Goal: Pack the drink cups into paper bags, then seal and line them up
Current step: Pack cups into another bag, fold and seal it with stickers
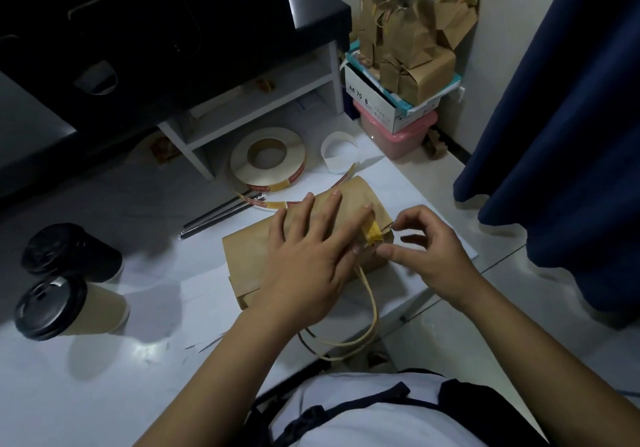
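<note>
A brown paper bag [249,252] lies on its side on the white table [104,377], its twine handles [370,325] trailing toward me. My left hand [308,256] presses flat on the bag with fingers spread. A yellow sticker [374,233] sits at the bag's folded mouth, and my right hand [426,249] pinches at it with thumb and forefinger. Two brown drink cups with black lids stand at the left: one nearer me [65,308], the other behind it [69,252].
A roll of yellow stickers [268,159] with a loose strip and black straws [218,218] lie behind the bag. A white paper ring [341,152] stands nearby. Filled paper bags [412,38] sit on boxes at the back right. A dark curtain [561,135] hangs at the right.
</note>
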